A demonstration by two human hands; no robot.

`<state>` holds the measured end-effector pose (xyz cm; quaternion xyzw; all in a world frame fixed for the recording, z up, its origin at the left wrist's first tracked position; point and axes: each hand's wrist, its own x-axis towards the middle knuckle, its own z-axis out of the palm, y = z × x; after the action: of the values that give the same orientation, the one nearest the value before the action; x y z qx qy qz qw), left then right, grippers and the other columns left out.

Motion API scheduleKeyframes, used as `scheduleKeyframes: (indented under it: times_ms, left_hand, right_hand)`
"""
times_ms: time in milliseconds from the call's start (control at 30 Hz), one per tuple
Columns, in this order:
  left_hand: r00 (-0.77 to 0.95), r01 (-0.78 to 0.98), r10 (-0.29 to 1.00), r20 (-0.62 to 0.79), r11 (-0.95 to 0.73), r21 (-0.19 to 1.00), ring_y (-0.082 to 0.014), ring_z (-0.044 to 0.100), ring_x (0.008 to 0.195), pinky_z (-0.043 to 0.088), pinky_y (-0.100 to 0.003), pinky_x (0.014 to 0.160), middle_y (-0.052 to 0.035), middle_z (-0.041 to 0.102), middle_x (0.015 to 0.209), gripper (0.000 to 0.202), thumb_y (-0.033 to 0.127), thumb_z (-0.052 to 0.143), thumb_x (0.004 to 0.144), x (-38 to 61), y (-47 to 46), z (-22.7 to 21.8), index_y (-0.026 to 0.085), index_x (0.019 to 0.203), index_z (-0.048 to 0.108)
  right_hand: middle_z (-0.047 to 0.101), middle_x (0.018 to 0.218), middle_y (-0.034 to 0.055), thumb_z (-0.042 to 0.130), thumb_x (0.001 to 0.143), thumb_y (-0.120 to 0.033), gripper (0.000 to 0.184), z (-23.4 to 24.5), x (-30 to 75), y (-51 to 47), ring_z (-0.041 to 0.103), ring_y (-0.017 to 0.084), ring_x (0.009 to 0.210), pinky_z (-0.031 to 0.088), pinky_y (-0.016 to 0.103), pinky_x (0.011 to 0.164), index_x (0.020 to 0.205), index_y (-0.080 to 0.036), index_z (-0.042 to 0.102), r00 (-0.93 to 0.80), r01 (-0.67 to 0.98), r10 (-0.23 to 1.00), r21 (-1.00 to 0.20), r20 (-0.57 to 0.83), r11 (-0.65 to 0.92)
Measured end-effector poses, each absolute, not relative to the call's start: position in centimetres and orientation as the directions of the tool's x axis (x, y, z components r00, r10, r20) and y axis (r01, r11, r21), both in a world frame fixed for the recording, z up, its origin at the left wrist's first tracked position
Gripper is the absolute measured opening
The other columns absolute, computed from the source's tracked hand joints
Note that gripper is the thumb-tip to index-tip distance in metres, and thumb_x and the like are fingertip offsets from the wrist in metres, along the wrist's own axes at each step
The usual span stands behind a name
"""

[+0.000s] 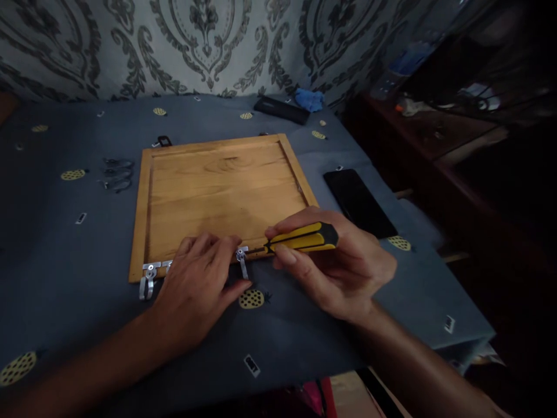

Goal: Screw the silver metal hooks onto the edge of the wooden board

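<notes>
Yellow screwdriver (304, 237) in the grip of the right hand (348, 267); metal hook (242, 264) on wooden panel (221, 186) in pinch of left hand (194, 290).

Single head-worn view, directed forward and obliquely downward across a cloth-covered table (300, 342). The left hand (195, 284) and right hand (342, 273) appear at close range, in the middle and lower field; the wooden panel (226, 186) extends away beyond them, and a patterned backdrop (204, 46) bounds the far side.
</notes>
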<state>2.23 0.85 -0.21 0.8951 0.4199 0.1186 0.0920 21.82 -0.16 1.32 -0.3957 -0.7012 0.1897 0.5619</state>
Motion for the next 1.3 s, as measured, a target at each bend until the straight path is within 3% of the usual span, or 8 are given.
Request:
scheduleKeyframes:
  times_ms: [200, 367, 533, 800, 1300]
  left_hand:
    - [0.631, 0.714, 0.759, 0.157, -0.648, 0.264, -0.0293, 0.059, 0.090, 0.043, -0.042, 0.077, -0.0065, 0.067, 0.096, 0.039, 0.035, 0.072, 0.086, 2.16, 0.93, -0.19, 0.019, 0.113, 0.048]
    - [0.617, 0.725, 0.775, 0.137, -0.628, 0.283, -0.0304, 0.060, 0.096, 0.044, -0.042, 0.079, -0.0077, 0.069, 0.105, 0.044, 0.036, 0.071, 0.087, 2.16, 0.99, -0.28, 0.021, 0.121, 0.047]
    - [0.609, 0.728, 0.781, 0.142, -0.620, 0.292, -0.0304, 0.061, 0.094, 0.044, -0.043, 0.080, -0.0069, 0.069, 0.101, 0.040, 0.036, 0.067, 0.089, 2.19, 0.97, -0.40, 0.021, 0.121, 0.049]
    - [0.617, 0.725, 0.772, 0.154, -0.634, 0.268, -0.0293, 0.060, 0.090, 0.045, -0.043, 0.077, -0.0060, 0.067, 0.096, 0.040, 0.038, 0.073, 0.085, 2.26, 0.99, -0.40, 0.021, 0.112, 0.049]
    - [0.631, 0.716, 0.763, 0.142, -0.643, 0.272, -0.0315, 0.061, 0.092, 0.047, -0.047, 0.079, -0.0076, 0.066, 0.098, 0.044, 0.036, 0.072, 0.084, 2.22, 1.18, -0.28, 0.018, 0.118, 0.049]
  right_hand:
    - [0.070, 0.081, 0.0014, 0.070, 0.082, -0.010, 0.014, 1.38, 21.79, 0.05, 0.067, 0.014, 0.069, 0.055, 0.026, 0.057, 0.090, -0.021, 0.067, -0.082, 0.328, 0.735, -0.678, 0.673, 0.658]
    - [0.071, 0.085, 0.0014, 0.070, 0.083, -0.009, 0.019, 1.48, 21.79, -0.03, 0.067, 0.012, 0.065, 0.057, 0.023, 0.057, 0.097, -0.020, 0.066, -0.116, 0.336, 0.752, -0.687, 0.649, 0.644]
    - [0.072, 0.087, 0.0022, 0.069, 0.083, -0.008, 0.021, 1.20, 21.66, 0.01, 0.067, 0.011, 0.064, 0.057, 0.022, 0.055, 0.100, -0.019, 0.066, -0.122, 0.319, 0.751, -0.691, 0.649, 0.649]
    - [0.070, 0.082, 0.0031, 0.070, 0.086, -0.015, 0.012, 1.51, 21.65, 0.24, 0.069, 0.015, 0.070, 0.057, 0.026, 0.054, 0.096, -0.019, 0.064, -0.181, 0.356, 0.734, -0.652, 0.655, 0.669]
    - [0.071, 0.080, 0.0038, 0.069, 0.087, -0.017, 0.011, 1.33, 21.54, 0.09, 0.070, 0.019, 0.071, 0.055, 0.031, 0.055, 0.096, -0.021, 0.063, -0.175, 0.303, 0.727, -0.666, 0.664, 0.682]
